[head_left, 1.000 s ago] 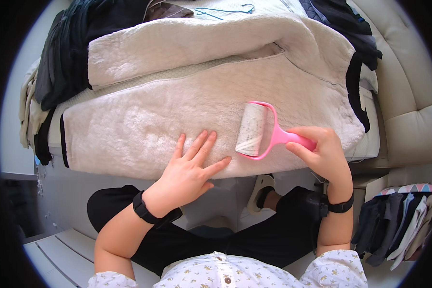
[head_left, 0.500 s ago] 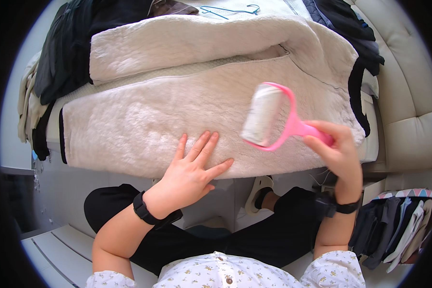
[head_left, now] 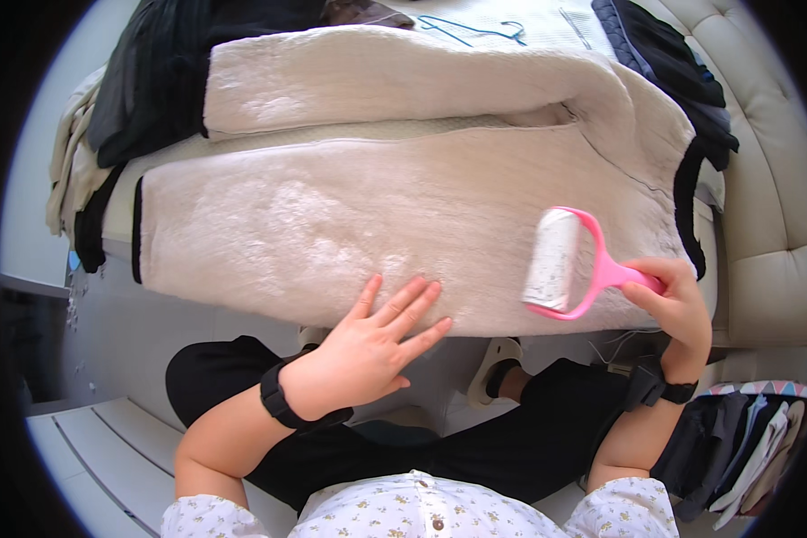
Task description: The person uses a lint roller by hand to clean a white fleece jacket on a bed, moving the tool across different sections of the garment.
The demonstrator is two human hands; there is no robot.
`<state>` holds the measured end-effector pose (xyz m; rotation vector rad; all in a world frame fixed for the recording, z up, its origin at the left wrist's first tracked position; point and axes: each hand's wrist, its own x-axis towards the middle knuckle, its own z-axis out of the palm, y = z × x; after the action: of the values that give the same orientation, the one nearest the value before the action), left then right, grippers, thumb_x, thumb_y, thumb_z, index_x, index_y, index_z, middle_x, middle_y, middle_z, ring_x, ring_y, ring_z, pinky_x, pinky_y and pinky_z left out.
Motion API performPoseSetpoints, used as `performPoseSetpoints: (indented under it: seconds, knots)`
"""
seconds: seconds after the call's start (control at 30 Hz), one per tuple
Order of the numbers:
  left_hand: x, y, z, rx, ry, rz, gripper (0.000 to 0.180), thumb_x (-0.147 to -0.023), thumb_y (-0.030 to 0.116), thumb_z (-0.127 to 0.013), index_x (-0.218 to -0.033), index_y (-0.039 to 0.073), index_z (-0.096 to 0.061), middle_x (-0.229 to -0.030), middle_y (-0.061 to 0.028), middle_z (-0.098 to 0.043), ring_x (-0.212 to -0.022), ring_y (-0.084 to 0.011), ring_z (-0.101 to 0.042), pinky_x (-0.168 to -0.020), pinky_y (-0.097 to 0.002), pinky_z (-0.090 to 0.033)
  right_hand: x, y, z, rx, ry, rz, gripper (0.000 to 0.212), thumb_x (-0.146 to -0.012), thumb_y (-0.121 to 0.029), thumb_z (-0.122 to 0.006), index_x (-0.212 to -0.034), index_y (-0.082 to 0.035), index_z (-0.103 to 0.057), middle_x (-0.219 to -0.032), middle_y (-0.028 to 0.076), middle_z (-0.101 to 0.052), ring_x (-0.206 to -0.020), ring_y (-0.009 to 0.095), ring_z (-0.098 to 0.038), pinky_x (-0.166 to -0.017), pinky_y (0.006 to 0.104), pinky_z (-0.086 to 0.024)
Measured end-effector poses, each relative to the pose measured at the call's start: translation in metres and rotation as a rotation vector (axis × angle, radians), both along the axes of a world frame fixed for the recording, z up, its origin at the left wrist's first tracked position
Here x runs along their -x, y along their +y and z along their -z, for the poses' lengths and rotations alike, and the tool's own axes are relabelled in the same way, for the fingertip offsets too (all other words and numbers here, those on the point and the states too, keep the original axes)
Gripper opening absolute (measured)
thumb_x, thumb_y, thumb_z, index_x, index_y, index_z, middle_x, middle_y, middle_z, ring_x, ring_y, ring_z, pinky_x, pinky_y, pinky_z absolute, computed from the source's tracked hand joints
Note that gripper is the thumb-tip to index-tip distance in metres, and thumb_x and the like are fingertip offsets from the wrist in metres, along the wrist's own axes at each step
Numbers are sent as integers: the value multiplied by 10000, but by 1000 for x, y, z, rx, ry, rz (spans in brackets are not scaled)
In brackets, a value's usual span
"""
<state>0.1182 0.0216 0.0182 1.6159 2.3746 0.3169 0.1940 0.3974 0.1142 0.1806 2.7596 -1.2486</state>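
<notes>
A pair of cream fleece-lined trousers (head_left: 377,197), lining side out with black edges at the cuffs and waist, lies spread across the surface in front of me. My left hand (head_left: 368,354) rests flat on the nearer leg's front edge, fingers spread. In my right hand (head_left: 677,305) is the pink handle of a lint roller (head_left: 553,262), gripped between thumb and fingers. Its white roll, flecked with dark specks, is over the nearer leg toward the waist end. Whether the roll touches the fleece I cannot tell.
Dark folded clothes (head_left: 157,81) are piled at the far left, more dark clothes (head_left: 668,67) at the far right. A blue hanger (head_left: 471,31) lies behind the trousers. A beige padded backrest (head_left: 771,179) stands at right. Below it, a bin of upright clothes (head_left: 735,448) sits low.
My right hand has brought the lint roller to the right and nearer to me over the trouser leg. My left hand stays on the leg's edge. The whole view has shifted slightly.
</notes>
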Motion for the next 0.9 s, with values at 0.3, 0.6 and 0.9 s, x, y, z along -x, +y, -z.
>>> performPoseSetpoints:
  seconds: [0.3, 0.6, 0.9]
  knots:
    - [-4, -11, -1, 56, -8, 102, 833, -696, 365, -829, -1420, 114, -502, -1603, -214, -199, -1497, -303, -209, -1124, -642, -238, 90, -157, 61, -75, 85, -188, 314, -868, -320, -713, -1019, -47, -739, -784, 167, -689, -667, 253, -652, -615, 367, -493]
    - [-2, -22, 1, 27, -6, 91, 747, -705, 371, -812, -1336, 51, -574, -1588, -225, -224, -1484, -296, -225, -1116, -617, -279, 87, -73, 13, -195, -79, -261, 265, -826, -258, -750, -933, -16, -751, -671, 85, -636, -592, 144, -559, -555, 321, -433]
    - [37, -17, -36, -57, -714, -206, 670, -821, 273, -743, -1405, 65, -487, -1492, -177, -419, -1416, -334, -351, -1088, -557, -349, 14, 32, -23, -428, -191, 216, 399, -826, -334, -725, -678, 34, -681, -474, 18, -413, -468, 87, -378, -451, 319, -288]
